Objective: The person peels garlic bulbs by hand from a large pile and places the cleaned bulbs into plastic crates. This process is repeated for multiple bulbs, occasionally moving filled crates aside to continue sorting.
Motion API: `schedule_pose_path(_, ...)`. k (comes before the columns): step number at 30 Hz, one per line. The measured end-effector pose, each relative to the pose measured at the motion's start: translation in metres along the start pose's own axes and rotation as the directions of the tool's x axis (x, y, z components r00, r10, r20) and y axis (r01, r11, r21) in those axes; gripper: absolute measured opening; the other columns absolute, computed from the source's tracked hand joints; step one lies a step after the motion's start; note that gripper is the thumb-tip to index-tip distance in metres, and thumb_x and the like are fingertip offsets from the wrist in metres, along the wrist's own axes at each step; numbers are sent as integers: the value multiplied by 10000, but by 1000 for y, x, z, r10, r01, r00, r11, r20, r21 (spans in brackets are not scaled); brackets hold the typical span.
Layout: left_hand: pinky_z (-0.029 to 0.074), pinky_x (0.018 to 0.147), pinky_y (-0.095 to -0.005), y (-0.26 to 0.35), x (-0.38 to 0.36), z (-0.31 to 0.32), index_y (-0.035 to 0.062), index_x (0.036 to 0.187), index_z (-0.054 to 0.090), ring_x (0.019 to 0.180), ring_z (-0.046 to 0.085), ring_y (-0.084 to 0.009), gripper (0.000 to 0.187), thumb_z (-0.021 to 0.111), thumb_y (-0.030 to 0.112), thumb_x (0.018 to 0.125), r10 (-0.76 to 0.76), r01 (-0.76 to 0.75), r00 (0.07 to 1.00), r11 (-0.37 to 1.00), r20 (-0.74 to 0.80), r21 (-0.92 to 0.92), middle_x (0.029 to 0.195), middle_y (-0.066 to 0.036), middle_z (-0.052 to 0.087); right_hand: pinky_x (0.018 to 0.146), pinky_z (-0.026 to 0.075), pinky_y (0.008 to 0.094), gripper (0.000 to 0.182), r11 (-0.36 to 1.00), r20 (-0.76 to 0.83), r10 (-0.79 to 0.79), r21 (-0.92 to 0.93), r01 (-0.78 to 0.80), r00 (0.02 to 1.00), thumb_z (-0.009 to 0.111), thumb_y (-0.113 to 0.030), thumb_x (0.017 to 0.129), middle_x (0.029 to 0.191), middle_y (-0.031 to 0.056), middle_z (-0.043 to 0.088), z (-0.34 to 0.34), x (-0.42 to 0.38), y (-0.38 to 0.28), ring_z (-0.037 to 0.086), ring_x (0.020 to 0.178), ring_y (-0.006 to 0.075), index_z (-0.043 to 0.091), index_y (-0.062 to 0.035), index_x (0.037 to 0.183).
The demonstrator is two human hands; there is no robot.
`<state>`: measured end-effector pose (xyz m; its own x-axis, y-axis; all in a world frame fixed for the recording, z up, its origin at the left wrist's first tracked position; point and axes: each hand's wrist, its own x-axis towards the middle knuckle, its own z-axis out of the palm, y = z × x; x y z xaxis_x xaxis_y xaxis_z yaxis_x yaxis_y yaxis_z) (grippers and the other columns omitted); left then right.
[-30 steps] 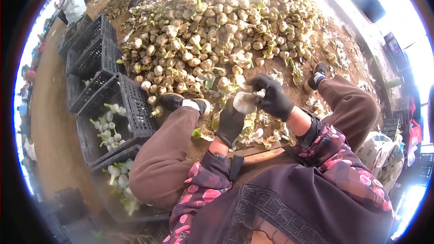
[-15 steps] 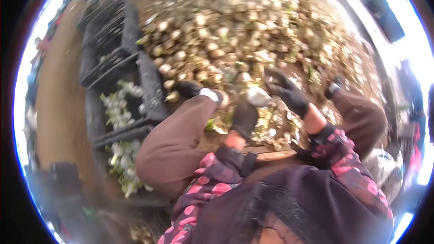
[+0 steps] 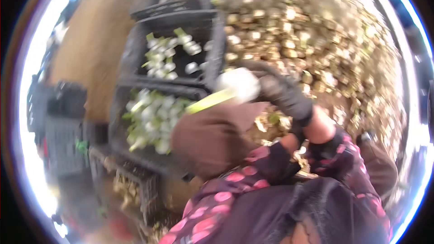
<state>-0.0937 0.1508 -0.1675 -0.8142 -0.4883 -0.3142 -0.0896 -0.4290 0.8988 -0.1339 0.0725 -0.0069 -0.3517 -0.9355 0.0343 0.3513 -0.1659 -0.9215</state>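
Observation:
My right hand (image 3: 285, 95), in a dark glove, reaches left across my body and is closed on a peeled white onion (image 3: 238, 84) with a pale green stem. The onion is above my bent left knee (image 3: 212, 138), close to the crates. My left hand (image 3: 297, 132) lies beneath my right forearm; its fingers are hidden, so what it holds cannot be told. Left of the knee, a black crate (image 3: 118, 108) contains many peeled white bulbs (image 3: 156, 113) with green stems. Behind it, another black crate (image 3: 129, 54) has fewer bulbs (image 3: 160, 58).
A broad heap of unpeeled brownish onions (image 3: 312, 31) covers the ground ahead and to the right. At lower left stand a grey crate (image 3: 65, 142) and a dark crate (image 3: 147, 199) near some brownish bulbs. Bare brown ground (image 3: 90, 40) runs along the left.
The view has turned left toward the crates. My right hand has swung left from over the heap and now carries the onion; my left hand has dropped beneath the right forearm.

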Motion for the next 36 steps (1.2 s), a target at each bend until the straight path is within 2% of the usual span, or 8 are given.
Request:
schedule_pose_path(4,454,653,-287,19,-7,-9,43,1046,552,744,542,-154,221,564,107,835,7,-6,999,1000,-50,13,890,-65,593,799,470,299,384,798,-326,-182,-600,-54,927,604,-255,899,962,87,620,-49,-2,37,574,900,130,546,-15,1194)
schedule_pose_path(10,444,562,-224,27,1,-1,38,960,510,629,530,-96,241,408,-60,764,-194,194,981,963,17,-188,779,-35,557,757,490,373,234,415,-868,160,-372,-830,470,613,-220,829,868,135,654,-155,-121,101,630,831,296,635,-43,980)
schedule_pose_path(14,476,616,-227,51,-3,5,27,1024,484,654,551,-111,276,415,-83,781,-250,264,964,925,86,-273,821,-54,569,885,447,391,400,669,-637,25,-562,-487,770,673,-235,726,1157,166,554,-160,-150,167,540,1055,355,588,-87,1088)
schedule_pose_path(19,460,610,-211,72,-6,0,23,1039,495,682,543,-86,269,435,-74,795,-298,298,954,940,21,-169,834,-34,567,976,422,414,601,348,-453,-314,-873,-342,835,600,11,714,1400,248,322,-189,-43,183,411,1232,416,432,-56,1287)
schedule_pose_path(22,456,611,-213,76,-3,-6,25,1031,487,692,544,-93,236,424,-50,816,-285,288,958,944,44,-158,874,-41,562,1009,361,451,630,311,-798,-135,-597,-739,588,596,-93,724,1362,243,356,-208,-17,187,377,1242,429,381,-76,1317)
schedule_pose_path(28,488,675,-255,77,3,-5,16,1021,514,730,557,-137,250,417,-85,814,-248,237,966,961,-67,-142,846,-62,555,1018,274,576,615,-116,-540,-43,-833,-541,840,635,-386,734,1317,198,430,-174,-109,236,376,1250,390,504,-93,1260)
schedule_pose_path(30,483,658,-257,85,2,5,14,996,515,719,556,-142,221,419,-77,818,-218,205,969,971,-112,-122,825,-61,553,1003,190,685,737,-47,-500,136,-866,-498,855,698,-547,642,1417,179,329,-137,-152,200,297,1325,364,478,-291,1297)
schedule_pose_path(36,491,676,-283,76,5,-12,5,1085,507,753,564,-156,263,443,-12,830,-142,142,990,990,7,-7,921,-79,572,1038,203,629,653,-25,-316,203,-948,-317,927,647,-573,686,1368,105,394,-148,-326,200,330,1293,332,573,-214,1226)
